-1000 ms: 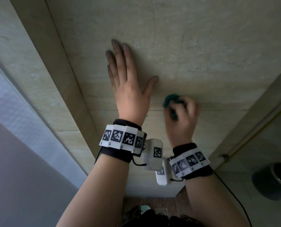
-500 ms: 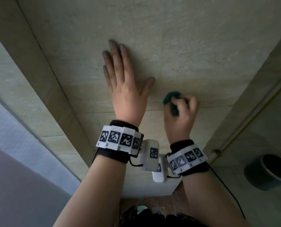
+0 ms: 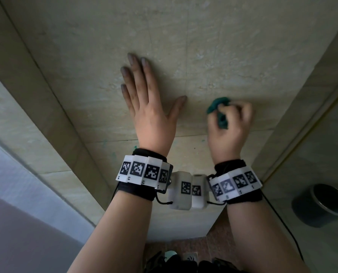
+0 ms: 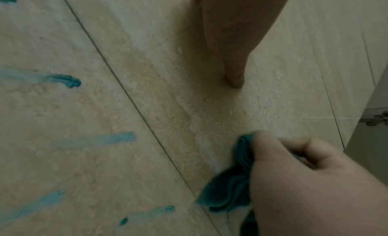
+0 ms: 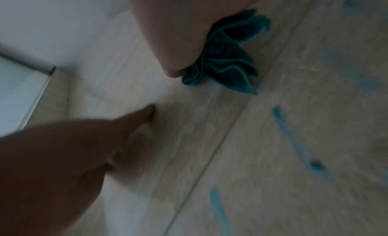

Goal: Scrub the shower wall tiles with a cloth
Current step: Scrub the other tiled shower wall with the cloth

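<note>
Beige stone-look shower wall tiles (image 3: 213, 56) remain unfinished, teal streaks (image 4: 63, 80) below the grout line (image 4: 126, 93) awaiting the bunched teal cloth (image 3: 216, 105) clenched in the right hand (image 3: 228, 127), left hand (image 3: 150, 113) flat, fingers spread.

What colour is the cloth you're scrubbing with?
Dark teal, a blue-green. The cloth shows best in the right wrist view, bunched in the right hand.

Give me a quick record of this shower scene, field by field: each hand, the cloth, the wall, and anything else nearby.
left hand: flat on the wall, fingers straight, holds nothing
right hand: grips the cloth, blurred
cloth: teal, bunched, against the wall just above a grout line
wall: beige tiles
streaks: teal marks on the tile below the grout line
bin: dark, round, at lower right
</note>
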